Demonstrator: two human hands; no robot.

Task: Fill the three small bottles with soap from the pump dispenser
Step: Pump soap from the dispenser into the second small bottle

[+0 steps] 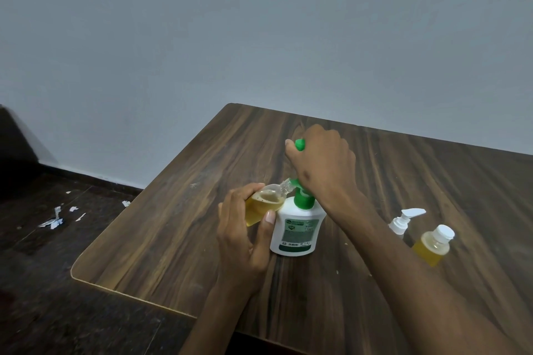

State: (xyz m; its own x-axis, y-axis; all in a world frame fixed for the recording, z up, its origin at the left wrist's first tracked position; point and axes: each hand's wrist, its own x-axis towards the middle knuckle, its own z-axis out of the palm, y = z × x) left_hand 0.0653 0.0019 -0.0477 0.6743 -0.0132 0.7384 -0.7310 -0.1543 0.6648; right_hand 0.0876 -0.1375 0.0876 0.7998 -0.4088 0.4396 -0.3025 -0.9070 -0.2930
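Pump dispenser (295, 229), white body with a green pump top, stands upright on the wooden table (178, 228), near the middle of the visible tabletop.

Head view: the right hand (320, 166) sits on top of the green pump head, fingers curled closed around it; a bit of green pokes out past the knuckles at the far side. The right forearm crosses the frame from the lower right. The left hand (245, 236) grips a small clear bottle (266, 203), fingers wrapped behind it and thumb pressed on the front. This bottle is tilted, its open neck angled up to the right and touching or right at the green nozzle; exact contact is hard to tell because of blur. Yellow soap fills most of it, with foam or bubbles at the top of the liquid.

To the right of the dispenser, partly behind the right forearm, a second small bottle (432, 245) stands on the table, holding yellow liquid, with a white cap on. Just beside it on the left, a white pump top (403, 220) shows above the forearm; whatever is under it is hidden.

The table edge runs diagonally at the left, and the floor (43, 253) beyond is dark. Small white paper scraps (54, 220) lie on it. A plain grey wall (259, 37) fills the upper half.
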